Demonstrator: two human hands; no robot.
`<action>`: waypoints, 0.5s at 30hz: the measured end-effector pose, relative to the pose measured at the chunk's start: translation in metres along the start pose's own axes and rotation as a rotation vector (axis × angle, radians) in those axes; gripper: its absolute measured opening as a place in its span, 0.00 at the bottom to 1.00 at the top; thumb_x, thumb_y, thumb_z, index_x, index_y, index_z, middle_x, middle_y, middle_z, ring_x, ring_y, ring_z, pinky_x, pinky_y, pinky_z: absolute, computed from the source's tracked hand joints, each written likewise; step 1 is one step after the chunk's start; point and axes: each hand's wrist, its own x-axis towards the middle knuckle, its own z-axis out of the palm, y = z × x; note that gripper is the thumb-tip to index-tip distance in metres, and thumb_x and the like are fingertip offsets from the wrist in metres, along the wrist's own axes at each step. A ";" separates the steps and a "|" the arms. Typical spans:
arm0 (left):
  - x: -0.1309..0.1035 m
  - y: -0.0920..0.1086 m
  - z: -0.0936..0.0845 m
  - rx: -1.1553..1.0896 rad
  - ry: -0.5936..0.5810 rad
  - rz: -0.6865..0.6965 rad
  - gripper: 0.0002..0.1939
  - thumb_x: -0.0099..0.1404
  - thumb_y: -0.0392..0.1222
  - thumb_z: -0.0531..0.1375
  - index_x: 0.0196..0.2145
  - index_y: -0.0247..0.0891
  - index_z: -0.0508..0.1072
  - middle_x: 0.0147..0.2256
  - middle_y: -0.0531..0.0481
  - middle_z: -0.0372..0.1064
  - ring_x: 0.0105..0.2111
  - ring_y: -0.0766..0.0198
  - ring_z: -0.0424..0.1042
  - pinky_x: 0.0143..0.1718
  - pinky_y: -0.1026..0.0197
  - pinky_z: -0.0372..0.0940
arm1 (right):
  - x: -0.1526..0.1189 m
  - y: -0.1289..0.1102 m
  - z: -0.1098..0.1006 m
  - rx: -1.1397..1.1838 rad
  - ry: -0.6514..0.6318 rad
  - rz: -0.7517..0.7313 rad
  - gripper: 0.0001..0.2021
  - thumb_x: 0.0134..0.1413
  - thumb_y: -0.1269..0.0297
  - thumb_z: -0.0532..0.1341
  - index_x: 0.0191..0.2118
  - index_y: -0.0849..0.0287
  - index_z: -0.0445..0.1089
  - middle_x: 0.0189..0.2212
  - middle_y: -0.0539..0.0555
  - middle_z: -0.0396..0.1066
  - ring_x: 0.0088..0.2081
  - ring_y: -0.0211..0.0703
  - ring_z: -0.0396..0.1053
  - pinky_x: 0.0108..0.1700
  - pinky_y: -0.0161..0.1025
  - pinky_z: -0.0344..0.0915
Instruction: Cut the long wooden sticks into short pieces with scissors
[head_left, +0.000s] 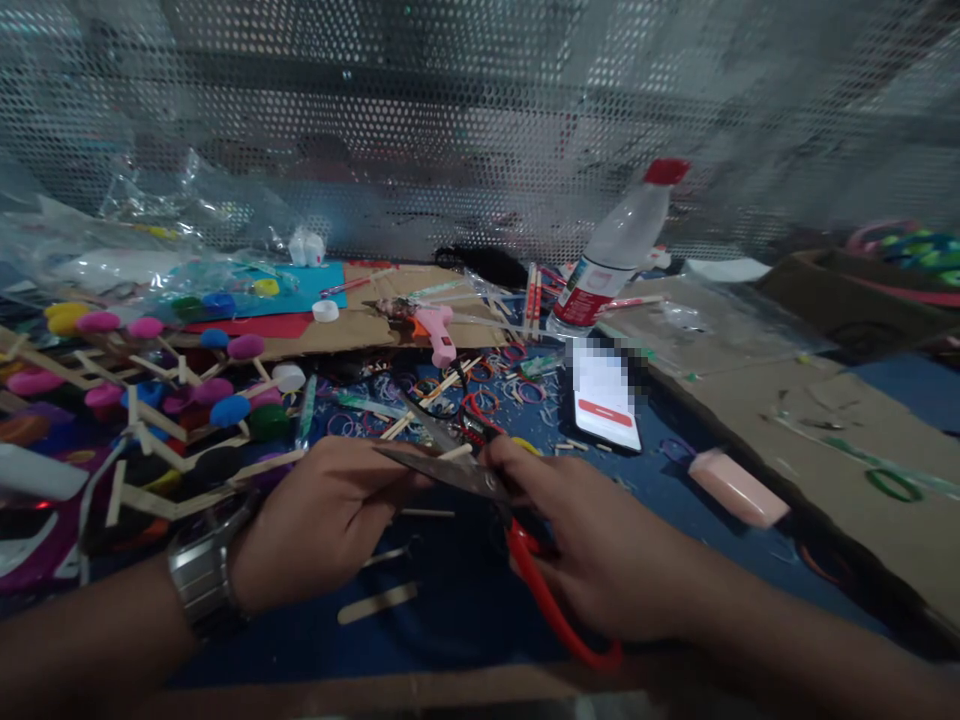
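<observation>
My right hand (592, 530) grips a pair of scissors (540, 590) with red handles, fingers wrapped around them. The blades are spread apart and point left, toward my left hand (322, 510). A short pale wooden stick (454, 453) sits between the blades. My left hand is closed in a pinch at the stick's left end, its fingertips partly hidden behind the lower blade. A metal watch is on the left wrist. Below the hands, a flat craft stick (377, 604) lies on the blue table (300, 650), with thinner sticks near it.
Stick-and-colored-disc pieces (180, 420) crowd the left side. Behind the hands are a pink glue gun (436, 332), scattered small bands and scraps, and a phone (606, 395). A bottle (619, 250) stands tilted in view. At right lie a pink block (739, 488) and cardboard (847, 430).
</observation>
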 end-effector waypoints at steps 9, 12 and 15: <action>0.001 0.004 0.000 0.062 0.002 0.026 0.14 0.70 0.31 0.53 0.27 0.37 0.72 0.22 0.58 0.70 0.20 0.73 0.67 0.23 0.72 0.60 | -0.002 -0.002 0.000 0.129 -0.070 0.063 0.16 0.47 0.73 0.59 0.43 0.57 0.60 0.26 0.51 0.72 0.25 0.44 0.67 0.26 0.36 0.53; 0.001 0.003 0.000 0.136 0.048 0.027 0.15 0.70 0.34 0.55 0.25 0.36 0.71 0.20 0.57 0.69 0.20 0.71 0.68 0.23 0.70 0.60 | -0.001 -0.002 -0.002 0.167 -0.060 0.071 0.15 0.47 0.73 0.58 0.42 0.57 0.60 0.24 0.50 0.71 0.23 0.43 0.66 0.24 0.36 0.52; 0.000 0.002 0.000 0.178 0.105 0.012 0.10 0.67 0.35 0.59 0.28 0.36 0.77 0.26 0.53 0.76 0.26 0.69 0.74 0.28 0.70 0.65 | 0.001 0.000 -0.002 0.211 -0.043 0.062 0.16 0.46 0.74 0.57 0.44 0.57 0.59 0.24 0.49 0.70 0.24 0.42 0.65 0.25 0.36 0.53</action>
